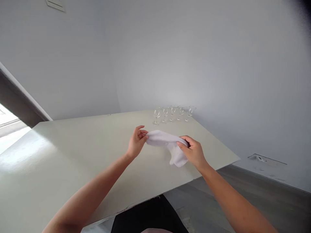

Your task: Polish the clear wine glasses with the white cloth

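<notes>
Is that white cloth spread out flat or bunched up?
Bunched up: the white cloth forms a narrow band between the left hand and right hand, with a loose part drooping.

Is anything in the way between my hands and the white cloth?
Nothing visible: your left hand and right hand each grip the white cloth directly. The stemmed glasses stand beyond it on the table, not between.

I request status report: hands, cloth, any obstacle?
Left hand and right hand pinching white cloth. Cloth stretched between them, one part drooping. No obstacle seen; glasses stand beyond.
</notes>
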Tool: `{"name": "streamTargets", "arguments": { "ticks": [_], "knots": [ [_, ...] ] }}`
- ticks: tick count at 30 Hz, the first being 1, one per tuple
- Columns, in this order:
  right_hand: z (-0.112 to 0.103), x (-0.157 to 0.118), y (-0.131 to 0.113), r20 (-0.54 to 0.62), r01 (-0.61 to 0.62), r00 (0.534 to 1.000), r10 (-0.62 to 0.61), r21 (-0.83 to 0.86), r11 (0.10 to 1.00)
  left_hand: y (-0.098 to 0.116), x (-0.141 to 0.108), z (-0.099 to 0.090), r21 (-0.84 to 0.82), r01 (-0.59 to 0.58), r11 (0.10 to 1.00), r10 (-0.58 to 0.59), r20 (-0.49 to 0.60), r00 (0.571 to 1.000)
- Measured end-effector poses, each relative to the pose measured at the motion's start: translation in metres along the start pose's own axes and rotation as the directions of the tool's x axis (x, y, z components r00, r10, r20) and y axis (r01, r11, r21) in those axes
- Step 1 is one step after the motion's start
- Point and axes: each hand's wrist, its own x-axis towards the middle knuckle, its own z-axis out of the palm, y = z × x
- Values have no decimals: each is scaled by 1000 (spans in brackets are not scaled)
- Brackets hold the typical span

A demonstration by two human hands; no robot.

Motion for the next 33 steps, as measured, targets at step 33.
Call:
{"name": "streamTargets", "arguments": {
  "ticks": [33],
  "knots": [
    [-102, 71, 192, 113, -143, 922, 371, -789, 597, -74, -8, -80, 594, 322, 737, -105, -370, 923]
  ]
}}
